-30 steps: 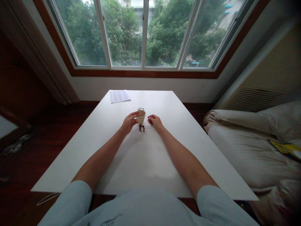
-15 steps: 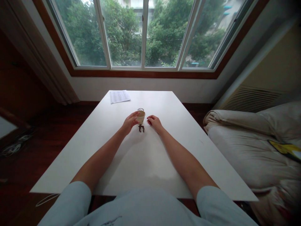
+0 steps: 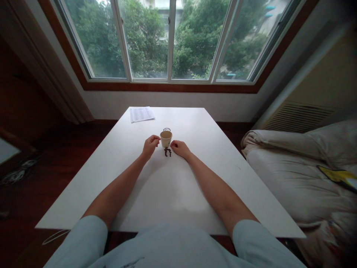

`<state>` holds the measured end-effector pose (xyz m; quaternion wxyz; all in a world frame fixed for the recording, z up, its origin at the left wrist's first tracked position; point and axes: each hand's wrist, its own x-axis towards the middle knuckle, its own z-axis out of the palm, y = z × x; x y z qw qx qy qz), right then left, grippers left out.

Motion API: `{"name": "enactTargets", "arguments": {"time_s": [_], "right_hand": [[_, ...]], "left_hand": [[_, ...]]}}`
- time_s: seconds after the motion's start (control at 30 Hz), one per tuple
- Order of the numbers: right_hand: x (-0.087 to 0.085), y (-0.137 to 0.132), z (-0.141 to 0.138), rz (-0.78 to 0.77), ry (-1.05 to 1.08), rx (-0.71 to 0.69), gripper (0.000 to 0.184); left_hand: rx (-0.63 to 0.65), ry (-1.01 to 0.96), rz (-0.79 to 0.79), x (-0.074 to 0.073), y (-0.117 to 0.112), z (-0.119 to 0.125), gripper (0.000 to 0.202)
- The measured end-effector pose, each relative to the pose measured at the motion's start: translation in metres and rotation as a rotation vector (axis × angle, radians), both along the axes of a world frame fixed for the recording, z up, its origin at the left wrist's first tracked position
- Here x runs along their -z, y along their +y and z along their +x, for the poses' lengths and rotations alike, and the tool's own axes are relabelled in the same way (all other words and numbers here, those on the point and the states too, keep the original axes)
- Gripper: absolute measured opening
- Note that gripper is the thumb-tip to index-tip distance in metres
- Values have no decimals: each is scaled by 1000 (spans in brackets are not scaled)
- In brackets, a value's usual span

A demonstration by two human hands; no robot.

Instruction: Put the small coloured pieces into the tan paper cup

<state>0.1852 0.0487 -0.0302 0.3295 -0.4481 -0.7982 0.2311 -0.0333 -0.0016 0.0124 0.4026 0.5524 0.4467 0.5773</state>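
A small beige paper cup [image 3: 166, 138] stands upright on the white table [image 3: 173, 186]. Just in front of it lies a little heap of dark brown beans [image 3: 167, 151]. My left hand [image 3: 150, 145] rests on the table just left of the cup with its fingers curled in, apart from the cup. My right hand [image 3: 180, 148] lies to the right of the beans. Its fingers are bent and pinched together, with the tips close to the cup's foot and the heap. Whether they hold a bean is too small to tell.
A small glass object [image 3: 166, 129] stands right behind the cup. A printed sheet of paper [image 3: 142, 114] lies at the table's far left corner. A sofa with a pale cover [image 3: 301, 175] runs along the right. Windows [image 3: 170, 41] span the far wall.
My left hand has let go of the cup, which now stands upright on the table instead of being tilted. My right hand has slid left towards the beans.
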Motion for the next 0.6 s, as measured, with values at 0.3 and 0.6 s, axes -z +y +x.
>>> {"name": "enactTargets", "arguments": {"time_s": [0.3, 0.6], "right_hand": [[-1, 1, 0, 116, -187, -87, 11], [4, 3, 1, 147, -194, -24, 11]], "left_hand": [[56, 782, 144, 10, -22, 6, 11], [154, 913, 139, 16, -26, 9, 9]]}}
